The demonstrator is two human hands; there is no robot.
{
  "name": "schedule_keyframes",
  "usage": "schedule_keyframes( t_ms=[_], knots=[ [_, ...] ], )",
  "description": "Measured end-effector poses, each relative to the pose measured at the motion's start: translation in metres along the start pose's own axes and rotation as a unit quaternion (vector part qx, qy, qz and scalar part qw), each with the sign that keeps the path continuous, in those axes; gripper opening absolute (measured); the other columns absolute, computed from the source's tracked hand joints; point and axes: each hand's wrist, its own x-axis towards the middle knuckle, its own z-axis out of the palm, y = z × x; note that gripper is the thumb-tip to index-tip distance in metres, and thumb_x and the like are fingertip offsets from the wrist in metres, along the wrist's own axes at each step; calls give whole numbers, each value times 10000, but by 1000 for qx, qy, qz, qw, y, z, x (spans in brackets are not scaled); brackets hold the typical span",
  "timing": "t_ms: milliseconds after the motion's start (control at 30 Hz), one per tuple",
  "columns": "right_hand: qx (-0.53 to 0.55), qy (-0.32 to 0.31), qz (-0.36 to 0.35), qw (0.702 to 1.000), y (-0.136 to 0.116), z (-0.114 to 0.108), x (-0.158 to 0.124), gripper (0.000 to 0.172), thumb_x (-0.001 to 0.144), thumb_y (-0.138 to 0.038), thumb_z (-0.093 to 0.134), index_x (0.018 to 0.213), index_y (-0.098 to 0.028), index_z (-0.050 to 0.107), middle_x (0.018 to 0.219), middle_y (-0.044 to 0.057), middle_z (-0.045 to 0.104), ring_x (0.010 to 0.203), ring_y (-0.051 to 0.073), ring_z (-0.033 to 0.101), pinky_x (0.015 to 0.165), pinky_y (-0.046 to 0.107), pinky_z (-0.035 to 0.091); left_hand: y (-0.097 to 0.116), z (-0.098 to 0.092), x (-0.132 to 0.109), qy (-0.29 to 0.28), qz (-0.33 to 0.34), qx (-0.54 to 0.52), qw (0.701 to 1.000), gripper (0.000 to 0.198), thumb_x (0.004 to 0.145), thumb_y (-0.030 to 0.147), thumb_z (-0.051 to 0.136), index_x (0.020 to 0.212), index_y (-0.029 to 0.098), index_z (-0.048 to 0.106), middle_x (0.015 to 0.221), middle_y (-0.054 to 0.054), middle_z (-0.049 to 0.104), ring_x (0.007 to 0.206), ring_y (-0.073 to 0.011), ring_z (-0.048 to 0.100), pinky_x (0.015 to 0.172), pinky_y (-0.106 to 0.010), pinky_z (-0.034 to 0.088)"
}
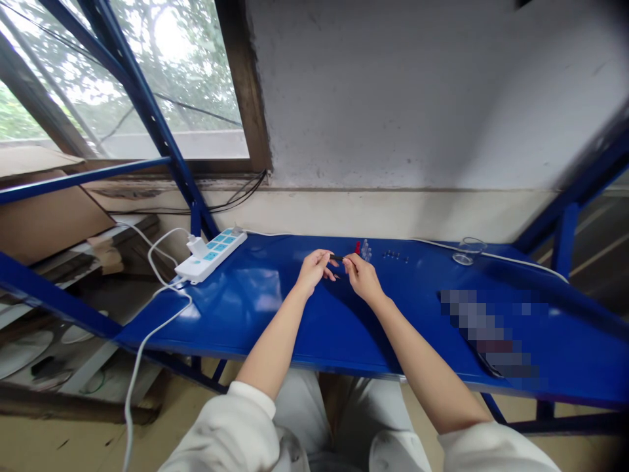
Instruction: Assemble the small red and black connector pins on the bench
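Above the middle of the blue table, my left hand pinches one end of a thin black stick-like piece. The other end is held between the fingers of my right hand. A small pointed thing shows near the lower fingers of my left hand, too small to name. Just behind my right hand stand a red piece and some clear plastic pieces. Several tiny dark parts lie in rows to their right.
On the blue table, a white power strip with a plug and cable sits at the left. A clear round container stands back right. A pixelated dark object lies front right. Blue frame posts rise at the sides.
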Motion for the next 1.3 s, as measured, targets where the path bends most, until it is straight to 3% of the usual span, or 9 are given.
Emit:
schedule_keyframes(
  t_ms=[233,433,733,867,1100,1300],
  knots=[
    [3,6,-3,1000,-4,-1,0,353,886,-408,264,816,-185,529,631,19,538,526,116,478,523,210,336,-8,6,2,46,62,72,994,259,847,409,363,814,169,456,637,35,523,354,-43,483,386,-164,358],
    [12,-2,-10,1000,-7,-1,-1,349,887,-405,268,833,-182,531,652,23,558,543,114,513,527,200,353,-6,6,-2,97,77,135,983,410,842,496,307,660,159,455,539,39,501,333,-39,434,389,-168,336],
    [59,-17,19,998,-8,-1,-1,310,883,-387,285,990,-185,495,765,37,596,577,113,570,565,211,425,-9,-3,3,170,51,58,982,471,780,547,403,518,156,426,407,36,440,311,-52,389,357,-183,302],
    [80,-21,24,996,-9,0,-1,308,870,-385,320,1055,-192,473,854,52,605,598,111,577,579,227,453,-9,-4,4,177,64,51,981,454,773,552,417,566,150,457,451,35,469,316,-43,389,351,-177,295],
    [54,-3,9,999,-7,4,-1,287,841,-376,389,980,-172,538,834,54,611,510,89,526,528,217,433,-4,-1,3,182,52,15,982,458,760,575,421,602,147,456,474,31,484,310,-37,390,337,-168,282],
    [7,32,-2,999,-3,4,1,266,834,-358,403,930,-171,565,831,51,596,506,88,473,558,234,421,2,0,2,108,43,-62,991,364,699,484,573,781,131,539,645,-6,590,354,-32,439,366,-174,326]
  ],
)
